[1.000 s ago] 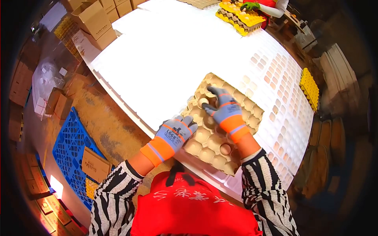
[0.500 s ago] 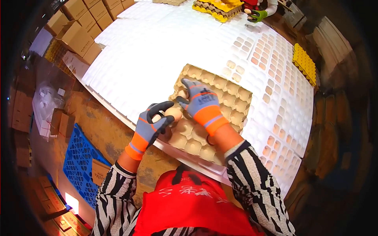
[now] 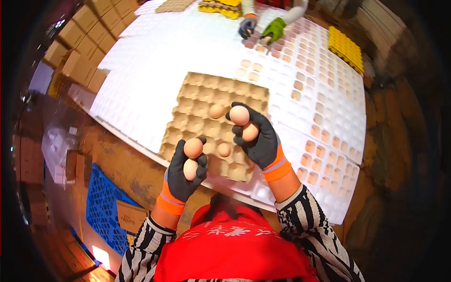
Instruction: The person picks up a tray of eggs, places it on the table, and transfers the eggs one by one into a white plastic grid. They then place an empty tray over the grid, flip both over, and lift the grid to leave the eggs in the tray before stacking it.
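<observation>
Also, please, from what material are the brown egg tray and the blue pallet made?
Brown egg tray: probably moulded paper pulp, matte; dull tan, soft-edged cups suggest it.
Blue pallet: likely moulded plastic; even colour and open lattice suggest it, though its finish is unclear.

4 eggs held, 2 in tray

Head view, from my own head | faces forward, steeply down past my red apron | near: my left hand and right hand close below | far: across the white table to a co-worker's hands | wide, curved, dark-edged
</observation>
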A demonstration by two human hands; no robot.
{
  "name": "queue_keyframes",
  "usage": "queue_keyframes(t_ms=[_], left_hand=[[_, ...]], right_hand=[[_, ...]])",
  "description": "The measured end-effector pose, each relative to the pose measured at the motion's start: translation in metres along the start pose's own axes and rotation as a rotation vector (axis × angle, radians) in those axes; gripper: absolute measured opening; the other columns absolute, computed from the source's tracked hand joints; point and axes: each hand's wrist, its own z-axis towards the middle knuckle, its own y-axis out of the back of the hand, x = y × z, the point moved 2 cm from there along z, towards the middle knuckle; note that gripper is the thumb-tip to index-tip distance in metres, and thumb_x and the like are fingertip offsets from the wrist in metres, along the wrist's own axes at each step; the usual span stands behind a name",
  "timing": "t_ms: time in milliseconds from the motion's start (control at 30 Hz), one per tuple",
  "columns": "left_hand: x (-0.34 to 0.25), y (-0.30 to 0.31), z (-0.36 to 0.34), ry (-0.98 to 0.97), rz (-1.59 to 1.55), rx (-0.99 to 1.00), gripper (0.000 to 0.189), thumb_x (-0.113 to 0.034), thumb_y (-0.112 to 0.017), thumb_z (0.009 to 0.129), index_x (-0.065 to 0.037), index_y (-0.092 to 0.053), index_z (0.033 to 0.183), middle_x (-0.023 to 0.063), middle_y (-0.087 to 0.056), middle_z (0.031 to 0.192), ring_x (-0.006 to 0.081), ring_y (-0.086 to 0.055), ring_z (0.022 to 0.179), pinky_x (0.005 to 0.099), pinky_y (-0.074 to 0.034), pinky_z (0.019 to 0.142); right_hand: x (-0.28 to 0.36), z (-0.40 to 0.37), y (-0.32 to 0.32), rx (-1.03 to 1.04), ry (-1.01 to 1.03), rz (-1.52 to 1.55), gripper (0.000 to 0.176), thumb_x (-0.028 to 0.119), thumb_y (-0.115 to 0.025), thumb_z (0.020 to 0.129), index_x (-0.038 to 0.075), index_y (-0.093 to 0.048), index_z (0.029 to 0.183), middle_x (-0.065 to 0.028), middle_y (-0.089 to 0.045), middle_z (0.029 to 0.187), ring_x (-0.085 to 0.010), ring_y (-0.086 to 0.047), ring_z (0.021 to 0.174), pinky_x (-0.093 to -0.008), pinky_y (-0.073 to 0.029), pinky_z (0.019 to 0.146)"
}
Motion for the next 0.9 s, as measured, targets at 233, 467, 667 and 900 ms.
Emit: queue_keyframes(t_ms=[233,467,667,900], left_hand=[[0.151,-0.050,0.006,0.260,0.514,0.305,0.047,-0.041,-0.038,0.103,-0.004,-0.053,0.126,0.0066,-0.060,0.078,0.0111,-0.052,0.056,0.0235,-0.043,0.049],[0.308,-0.069,0.013,-0.018,1.153,0.551,0.043,-0.016,-0.080,0.075,-0.005,-0.060,0.111,0.0095,-0.064,0.103,0.0210,-0.062,0.092,0.0330,-0.051,0.082],[0.369,-0.120,0.041,-0.579,1.677,0.547,0.047,-0.019,-0.076,0.077,-0.010,-0.060,0.120,0.0134,-0.059,0.109,0.0319,-0.060,0.096,0.0391,-0.050,0.082],[0.369,-0.094,0.054,-1.030,1.706,0.554,0.050,0.000,-0.054,0.078,-0.010,-0.058,0.127,0.0146,-0.054,0.127,0.0343,-0.048,0.123,0.0527,-0.027,0.109]], right_hand=[[0.026,-0.238,0.090,-0.384,-0.091,-0.235,0.047,0.008,-0.050,0.094,0.004,-0.043,0.140,-0.0062,-0.061,0.119,-0.0137,-0.060,0.091,-0.0269,-0.051,0.073],[0.018,-0.421,0.209,-1.172,-0.005,-0.374,0.042,0.016,-0.062,0.092,0.002,-0.053,0.130,-0.0100,-0.065,0.100,-0.0161,-0.061,0.075,-0.0293,-0.053,0.056],[0.044,-0.384,0.235,-1.021,0.161,-1.291,0.027,0.011,-0.071,0.083,0.008,-0.067,0.109,-0.0085,-0.066,0.105,-0.0223,-0.063,0.096,-0.0326,-0.051,0.083],[0.046,-0.392,0.280,-0.871,0.247,-1.824,0.042,0.011,-0.061,0.086,0.009,-0.058,0.128,-0.0141,-0.058,0.129,-0.0341,-0.050,0.122,-0.0495,-0.034,0.107]])
